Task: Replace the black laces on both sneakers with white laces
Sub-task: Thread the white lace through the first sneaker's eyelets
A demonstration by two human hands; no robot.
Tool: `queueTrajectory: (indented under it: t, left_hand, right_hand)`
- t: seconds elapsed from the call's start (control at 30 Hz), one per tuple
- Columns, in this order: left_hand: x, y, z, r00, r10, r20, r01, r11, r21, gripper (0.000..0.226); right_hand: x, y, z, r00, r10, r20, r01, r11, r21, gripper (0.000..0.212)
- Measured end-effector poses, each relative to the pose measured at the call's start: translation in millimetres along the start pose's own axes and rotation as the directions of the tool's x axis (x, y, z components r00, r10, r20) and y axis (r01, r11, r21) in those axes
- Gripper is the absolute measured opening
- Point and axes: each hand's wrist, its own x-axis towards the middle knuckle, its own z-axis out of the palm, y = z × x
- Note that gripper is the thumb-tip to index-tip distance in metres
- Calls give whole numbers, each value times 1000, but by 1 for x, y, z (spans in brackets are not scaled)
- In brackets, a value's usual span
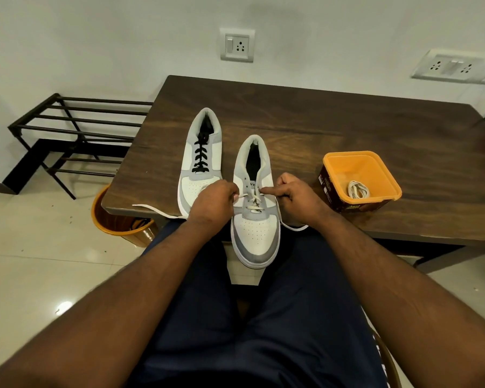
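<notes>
Two grey-and-white sneakers stand on the wooden table (347,130). The left sneaker (200,152) has black laces (200,155). The right sneaker (254,228) juts over the table's near edge, and a white lace (253,204) crosses its lowest eyelets. My left hand (212,201) pinches the lace at the sneaker's left side. My right hand (294,197) grips the other end, its forefinger pointing at the eyelets. Loose lace ends trail left (151,208) and right (294,227) along the table edge.
An orange tub (361,180) with a second white lace (357,189) coiled inside stands to the right on the table. An orange bin (121,219) sits on the floor under the table's left corner. A black metal rack (76,127) stands to the left.
</notes>
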Motion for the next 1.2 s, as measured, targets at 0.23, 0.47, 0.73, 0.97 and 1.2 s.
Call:
queueTrajectory:
  t: [0.23,0.47,0.73,0.97,1.2]
  left_hand:
    - [-13,27,-28,967,-230,112,250,750,-612,8]
    - [-17,76,-72,915,-194,353,401,342,-850,16]
    - [-12,52,-76,927,-373,36,291,656,-697,9]
    - [-29,58,-49,973,-95,209,210,739,-640,23]
    - [-28,28,-42,937,-349,24,261,649,-715,11]
  right_hand:
    - [-11,-7,0,975,50,-218,-29,995,98,29]
    - [-36,-61,24,954,267,-133,-33,536,843,21]
    - [-45,-63,11,944,325,61,-136,213,968,18]
    - [-38,-66,-6,936,352,-31,-193,584,789,15]
    - [-36,-50,-20,922,386,-37,-244,652,718,8]
